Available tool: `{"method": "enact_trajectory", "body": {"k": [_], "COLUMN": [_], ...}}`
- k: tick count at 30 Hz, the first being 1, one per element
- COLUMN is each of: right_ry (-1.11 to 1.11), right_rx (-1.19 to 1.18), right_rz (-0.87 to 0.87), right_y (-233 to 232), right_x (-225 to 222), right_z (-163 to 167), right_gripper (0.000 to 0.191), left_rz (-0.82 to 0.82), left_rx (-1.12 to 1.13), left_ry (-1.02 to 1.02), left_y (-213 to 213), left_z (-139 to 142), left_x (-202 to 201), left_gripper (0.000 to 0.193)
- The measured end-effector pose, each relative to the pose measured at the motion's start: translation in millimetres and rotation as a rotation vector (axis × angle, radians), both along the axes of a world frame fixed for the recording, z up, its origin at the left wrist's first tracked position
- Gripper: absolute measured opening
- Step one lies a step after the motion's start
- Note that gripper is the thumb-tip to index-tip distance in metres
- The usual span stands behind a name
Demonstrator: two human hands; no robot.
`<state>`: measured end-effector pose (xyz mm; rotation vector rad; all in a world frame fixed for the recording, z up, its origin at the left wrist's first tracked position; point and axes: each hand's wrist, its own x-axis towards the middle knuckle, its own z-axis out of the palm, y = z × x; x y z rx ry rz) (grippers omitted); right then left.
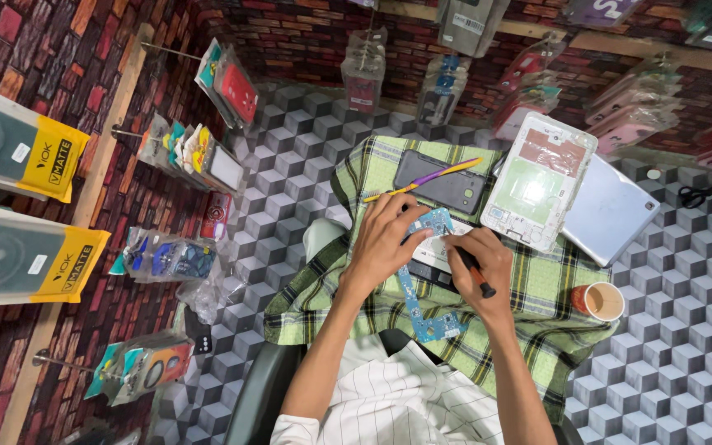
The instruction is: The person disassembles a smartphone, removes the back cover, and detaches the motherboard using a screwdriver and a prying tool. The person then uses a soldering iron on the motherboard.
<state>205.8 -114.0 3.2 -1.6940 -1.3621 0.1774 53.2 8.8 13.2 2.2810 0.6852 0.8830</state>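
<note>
The blue, L-shaped circuit board (pixel 419 284) lies on the green plaid cloth (pixel 537 288), its long axis running toward the person, pinned at its far end under the left hand's (pixel 385 239) spread fingers. The right hand (pixel 480 264), just beside, is closed around a black, red-tipped screwdriver (pixel 473 270) angled onto the board's far end.

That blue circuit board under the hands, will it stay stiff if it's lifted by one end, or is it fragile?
The blue circuit board looks thin, long and cut into narrow arms, so it may flex slightly and is probably light. Its slim sections look easy to crack. The left hand presses it down while the right hand holds a screwdriver, suggesting it shifts easily.
</note>
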Motion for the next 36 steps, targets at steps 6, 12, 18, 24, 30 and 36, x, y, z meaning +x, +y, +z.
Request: {"method": "enact_trajectory", "body": {"k": [6, 12, 18, 24, 30, 36], "right_ry": [0.041, 0.174, 0.201, 0.244, 0.145, 0.282], "right_rx": [-0.050, -0.051, -0.041, -0.007, 0.103, -0.064], "right_rz": [-0.027, -0.101, -0.112, -0.152, -0.021, -0.026], "right_y": [0.6, -2.8, -4.7, -3.4, -0.4, 6.1], "right_x": [-1.0, -3.3, -4.5, -3.9, -0.3, 4.0], "right_z": [-0.2, 5.4, 11.1, 5.8, -6.2, -12.7], "right_gripper": [0.015, 0.015, 0.018, 0.023, 0.017, 0.028], "left_rz": [0.015, 0.030, 0.025, 0.039, 0.033, -0.002], "left_rx": [-0.018, -0.051, -0.057, -0.195, -0.254, -0.228], "left_ry": [-0.006, -0.005, -0.075, -0.119, -0.147, -0.157], "left_y": [-1.6, -2.8, -1.1, -0.8, 0.7, 3.5], "left_z": [-0.5, 1.8, 4.5, 3.2, -2.9, -7.1], "left_x": [1.4, 0.3, -3.4, -5.5, -6.1, -7.6], "left_gripper": [0.034, 0.033, 0.029, 0.030, 0.033, 0.035]}}
